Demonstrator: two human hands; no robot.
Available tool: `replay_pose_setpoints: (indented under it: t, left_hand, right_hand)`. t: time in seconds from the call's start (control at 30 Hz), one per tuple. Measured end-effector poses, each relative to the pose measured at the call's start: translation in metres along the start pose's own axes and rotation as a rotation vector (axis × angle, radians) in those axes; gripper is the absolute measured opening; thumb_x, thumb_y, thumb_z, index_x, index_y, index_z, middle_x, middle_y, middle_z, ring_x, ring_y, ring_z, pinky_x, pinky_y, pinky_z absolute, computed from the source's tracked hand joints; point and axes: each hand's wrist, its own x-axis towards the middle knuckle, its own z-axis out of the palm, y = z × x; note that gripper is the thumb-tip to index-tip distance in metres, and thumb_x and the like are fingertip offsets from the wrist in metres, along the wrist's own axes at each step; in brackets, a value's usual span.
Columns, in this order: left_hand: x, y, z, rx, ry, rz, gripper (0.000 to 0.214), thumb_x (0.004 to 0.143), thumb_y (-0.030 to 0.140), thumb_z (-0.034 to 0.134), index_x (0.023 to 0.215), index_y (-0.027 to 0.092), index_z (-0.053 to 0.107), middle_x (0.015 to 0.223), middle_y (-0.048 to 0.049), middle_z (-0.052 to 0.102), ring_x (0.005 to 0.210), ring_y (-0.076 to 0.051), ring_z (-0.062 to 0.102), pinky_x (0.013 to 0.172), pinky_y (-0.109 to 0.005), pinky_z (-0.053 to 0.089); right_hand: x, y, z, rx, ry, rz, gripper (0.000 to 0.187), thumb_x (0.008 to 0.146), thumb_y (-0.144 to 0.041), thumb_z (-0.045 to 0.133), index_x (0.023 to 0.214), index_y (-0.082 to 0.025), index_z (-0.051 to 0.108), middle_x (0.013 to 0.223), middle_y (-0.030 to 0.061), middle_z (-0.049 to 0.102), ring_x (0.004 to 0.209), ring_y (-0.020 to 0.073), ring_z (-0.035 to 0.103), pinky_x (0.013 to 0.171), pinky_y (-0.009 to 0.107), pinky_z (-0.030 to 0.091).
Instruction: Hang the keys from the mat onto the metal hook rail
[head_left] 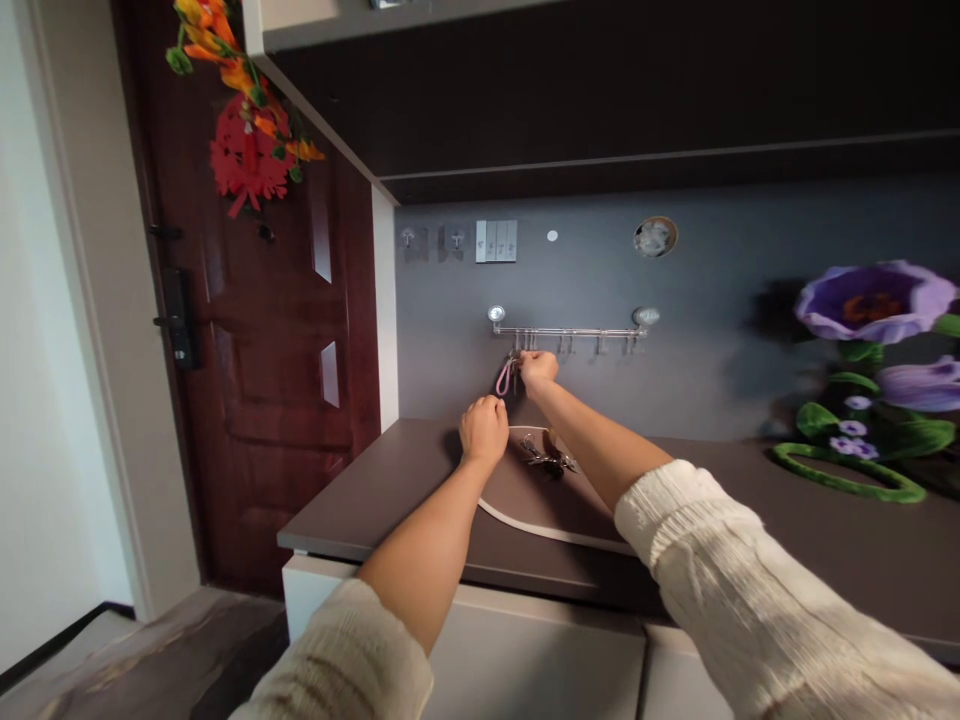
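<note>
My right hand (538, 370) is closed at the left part of a clear hook rail (574, 332) on the grey wall. Its fingers pinch a small bunch of keys (515, 372) with a pink strap loop (503, 378) hanging to the left, just under the hooks. Lower and to the left, my left hand (485, 430) is curled closed above the counter; its fingertips point away, so anything inside is hidden. Another bunch of keys (551, 458) lies on the counter between my forearms, within a pale cord (517, 524) that curves across the surface.
A dark shelf (600, 90) overhangs the brown counter (360, 480). Purple artificial flowers (877, 305) stand at the right. Switches (496, 242) and two small hooks (457, 240) are on the wall. A red-brown door (277, 400) with hanging decorations (251, 150) is at the left.
</note>
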Motion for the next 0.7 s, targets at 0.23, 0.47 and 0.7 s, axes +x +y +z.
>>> replay_pose_setpoints:
  t: [0.23,0.47,0.7]
  left_hand:
    - [0.0,0.0,0.001,0.016,-0.009,0.004,0.028,0.088,0.027,0.032,0.083,0.017,0.059,0.087,-0.0085,0.062,0.08,-0.018,0.055,0.068,-0.027,0.035]
    - [0.0,-0.001,0.003,0.007,-0.014,0.033,0.028,0.087,0.028,0.033,0.083,0.018,0.059,0.087,-0.0078,0.063,0.079,-0.017,0.055,0.068,-0.027,0.036]
    - [-0.001,0.0,0.002,0.012,-0.051,0.074,0.027,0.087,0.027,0.034,0.082,0.018,0.06,0.085,-0.0076,0.062,0.078,-0.017,0.055,0.069,-0.026,0.037]
  right_hand:
    - [-0.002,0.006,-0.002,0.017,-0.059,0.023,0.015,0.071,-0.025,0.053,0.07,-0.013,0.063,0.061,0.0047,0.064,0.06,0.0131,0.059,0.061,0.024,0.047]
    - [-0.006,0.004,-0.011,0.073,-0.148,0.031,0.011,0.07,-0.022,0.051,0.066,-0.015,0.059,0.062,0.0017,0.062,0.055,0.0095,0.056,0.06,0.024,0.047]
    - [-0.007,0.006,-0.025,0.08,-0.201,-0.013,0.012,0.07,-0.021,0.05,0.065,-0.015,0.059,0.061,0.0019,0.062,0.054,0.0092,0.055,0.06,0.023,0.047]
